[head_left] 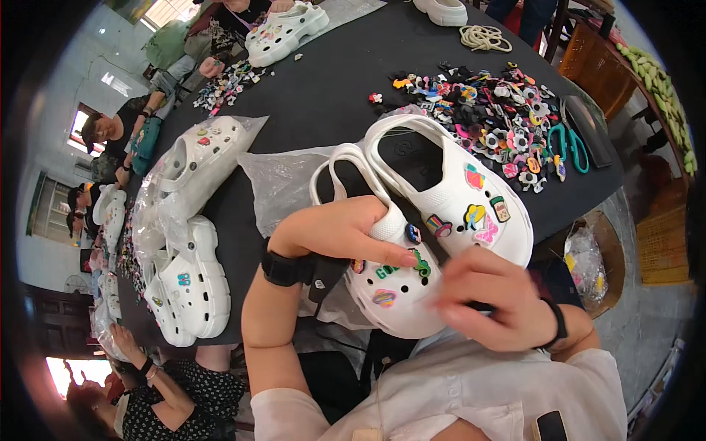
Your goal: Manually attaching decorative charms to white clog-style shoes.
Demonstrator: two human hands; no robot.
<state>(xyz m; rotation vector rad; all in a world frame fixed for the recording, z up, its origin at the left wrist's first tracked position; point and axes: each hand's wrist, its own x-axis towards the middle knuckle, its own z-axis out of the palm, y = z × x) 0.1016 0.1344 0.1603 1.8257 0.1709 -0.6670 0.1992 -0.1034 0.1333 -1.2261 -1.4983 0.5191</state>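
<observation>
My left hand (334, 228) is closed over the upper of a white foam clog (401, 309), thumb lying near a green crocodile-like charm (421, 264). More colourful charms sit in that clog's holes. Blurred by motion, my right hand (496, 301) is beside its toe; whether the fingers hold anything cannot be made out. Against it on the right rests a second white clog (511, 239), bearing a pink butterfly charm (487, 231), a yellow-and-blue one (474, 215) and several others. A clear plastic bag (283, 184) lies partly beneath the clogs.
Loose charms (507, 125) lie piled at the far right of the black table (323, 81), near teal scissors (570, 143) and coiled cord (485, 38). Bagged white clogs (195, 279) stand at left. Other people (162, 389) sit along the left side. A cardboard box (607, 257) stands right.
</observation>
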